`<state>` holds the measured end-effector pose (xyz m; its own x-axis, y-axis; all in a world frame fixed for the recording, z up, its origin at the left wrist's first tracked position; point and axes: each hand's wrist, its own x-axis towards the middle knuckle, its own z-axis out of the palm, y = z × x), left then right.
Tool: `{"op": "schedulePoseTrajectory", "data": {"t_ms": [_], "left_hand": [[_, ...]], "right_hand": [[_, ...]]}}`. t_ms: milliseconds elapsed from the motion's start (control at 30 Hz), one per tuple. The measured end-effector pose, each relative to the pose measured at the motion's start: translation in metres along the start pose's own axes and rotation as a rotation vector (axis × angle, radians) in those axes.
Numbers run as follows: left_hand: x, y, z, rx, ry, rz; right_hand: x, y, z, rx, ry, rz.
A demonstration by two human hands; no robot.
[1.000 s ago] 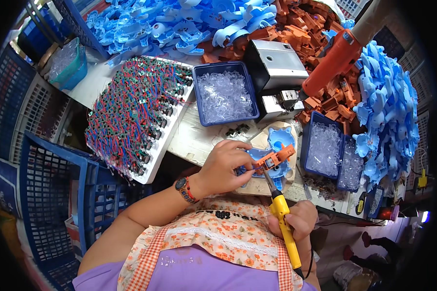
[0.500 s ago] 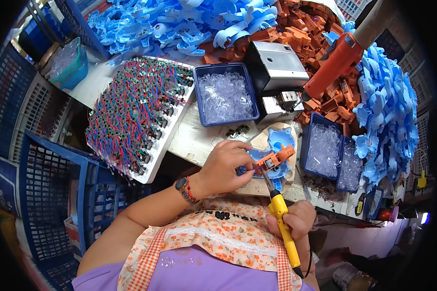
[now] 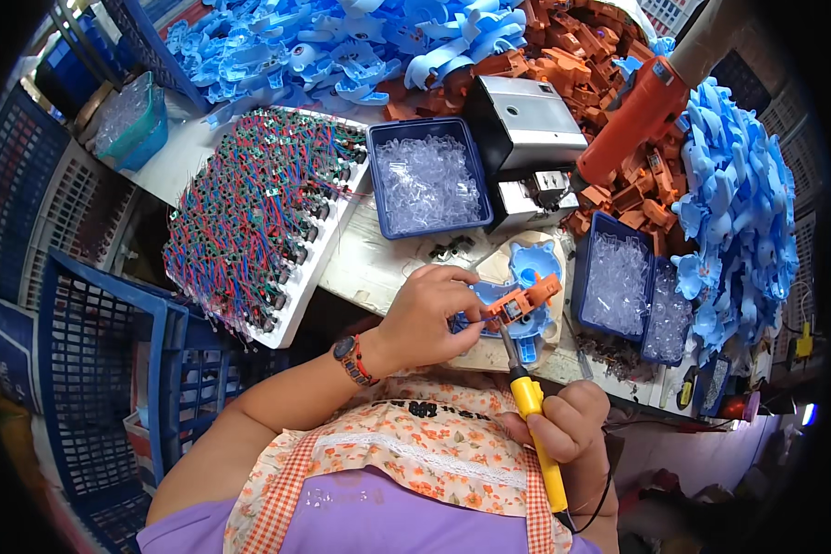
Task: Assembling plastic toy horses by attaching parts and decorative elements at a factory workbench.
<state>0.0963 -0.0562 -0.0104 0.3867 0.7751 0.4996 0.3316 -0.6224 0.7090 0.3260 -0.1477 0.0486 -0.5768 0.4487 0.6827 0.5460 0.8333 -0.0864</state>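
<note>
My left hand pinches an orange plastic housing at its left end, thumb and fingers closed. It is held over a blue plastic shell, which lies on a pale block. In my right hand is a yellow-handled soldering iron, gripped like a pen. Its metal tip points up to the lower edge of the housing; whether it touches cannot be made out. My left fingers partly hide the housing's near end and part of the shell.
Left stands a white foam tray of wired parts; behind, a blue bin of clear pieces beside a metal box. An orange electric screwdriver hangs at right. Another clear-piece bin, orange housings and blue shells surround the bench.
My right hand has shifted slightly right and its grip on the soldering iron has changed. The iron stands a little steeper, its tip still near the housing. My left hand is almost still.
</note>
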Motion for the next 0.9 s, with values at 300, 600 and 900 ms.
{"op": "schedulePoseTrajectory", "data": {"t_ms": [300, 600, 900], "left_hand": [[0.001, 0.001, 0.000, 0.014, -0.008, -0.002], [0.001, 0.000, 0.000, 0.015, -0.010, -0.002], [0.000, 0.000, 0.001, 0.012, -0.016, -0.008]], "right_hand": [[0.000, 0.004, -0.002, -0.046, -0.113, -0.084], [0.002, -0.004, -0.008, 0.008, -0.028, 0.049], [-0.038, 0.003, -0.009, 0.270, 0.171, 0.247]]}}
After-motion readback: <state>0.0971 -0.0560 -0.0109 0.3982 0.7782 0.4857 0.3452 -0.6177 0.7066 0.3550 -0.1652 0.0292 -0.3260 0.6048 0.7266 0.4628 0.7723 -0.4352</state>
